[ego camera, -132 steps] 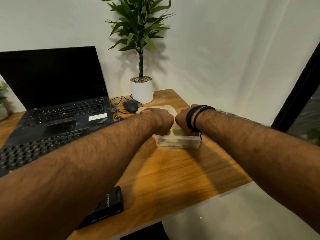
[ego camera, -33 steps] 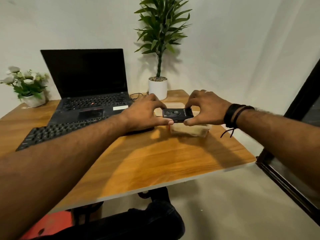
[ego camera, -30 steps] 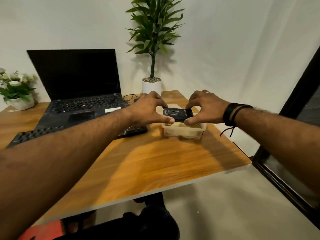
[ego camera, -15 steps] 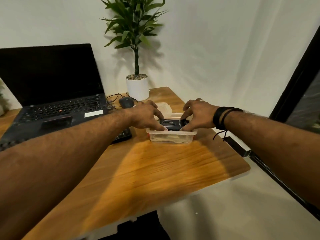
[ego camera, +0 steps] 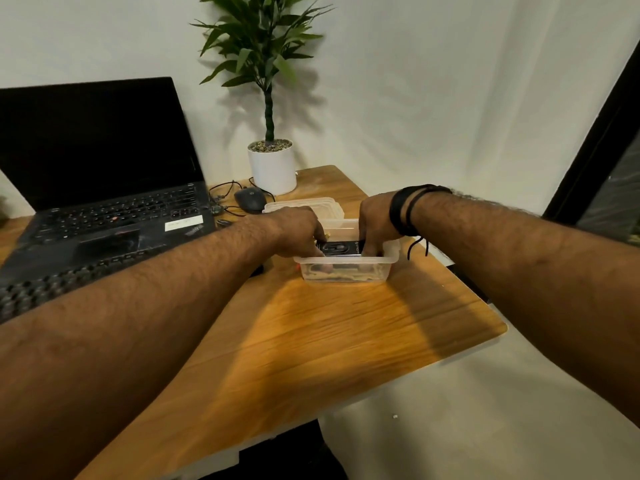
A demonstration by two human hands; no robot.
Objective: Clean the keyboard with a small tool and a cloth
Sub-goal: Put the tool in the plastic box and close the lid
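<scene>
A small flat black case [ego camera: 341, 247] lies inside a clear plastic container [ego camera: 346, 270] on the wooden desk. My left hand [ego camera: 298, 233] pinches the case's left end and my right hand [ego camera: 375, 225] pinches its right end, fingers reaching down into the container. A black separate keyboard [ego camera: 45, 289] runs along the left, partly hidden behind my left forearm. Behind it stands an open black laptop [ego camera: 104, 188] with a dark screen. No cloth shows plainly.
The container's lid [ego camera: 301, 206] lies just behind it. A black mouse [ego camera: 250, 199] with cables sits near a potted plant [ego camera: 272, 164] in a white pot. The desk's right edge [ego camera: 485, 306] is close to the container; a dark door frame stands at right.
Both hands have lowered the black case from above the container down into it. The camera has swung and moved closer to the desk.
</scene>
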